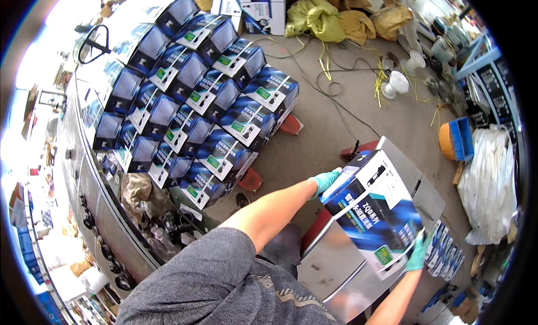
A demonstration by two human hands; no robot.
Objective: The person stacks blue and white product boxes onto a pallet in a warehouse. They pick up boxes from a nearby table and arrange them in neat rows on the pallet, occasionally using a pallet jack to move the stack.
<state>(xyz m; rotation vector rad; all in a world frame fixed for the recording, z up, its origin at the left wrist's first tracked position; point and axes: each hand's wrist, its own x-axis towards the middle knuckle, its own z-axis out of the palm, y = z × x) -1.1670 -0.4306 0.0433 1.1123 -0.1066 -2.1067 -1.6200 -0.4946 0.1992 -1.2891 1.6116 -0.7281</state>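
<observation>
Between my two hands is a blue, black and white printed cardboard box, tilted, with a pale strap around it. It lies over the metal top of a cabinet-like machine; whether it rests fully on it I cannot tell. My left hand, in a teal glove, grips the box's far left end. At the near right end my right hand, gloved alike, holds the box's edge, fingertips beside the strap. The fingers of both hands are partly hidden.
Stacked strapped boxes of the same print fill the left side, with red feet or wheels beneath. A dark cable trails over the floor. To the right are a blue and orange bin and a plastic-wrapped bundle. Yellow-green sacks lie at the back.
</observation>
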